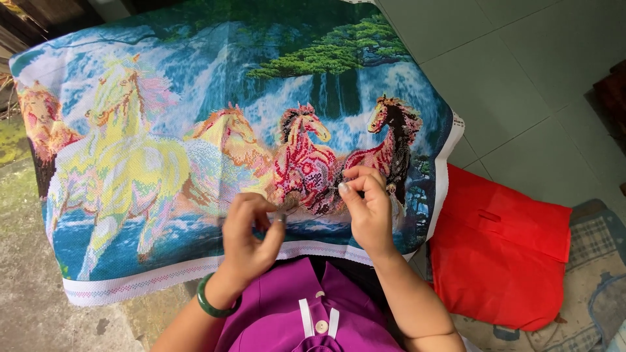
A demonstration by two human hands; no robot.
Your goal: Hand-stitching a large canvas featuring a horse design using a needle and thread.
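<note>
A large cross-stitch canvas (195,130) showing several running horses before a waterfall lies spread over my lap. My left hand (251,238), with a green bangle (212,303) on the wrist, hovers over the lower middle of the canvas with fingers curled and pinched together. My right hand (366,205) is pinched at the fingertips just over the red horse, holding a thin needle (334,188) that is barely visible. A fine thread between the two hands is too thin to make out clearly.
A red fabric bag (502,251) lies to my right on a checked cloth (596,261). Grey floor tiles (508,72) stretch beyond it. Rough concrete (29,274) lies on the left. I wear a purple top (287,313) with white buttons.
</note>
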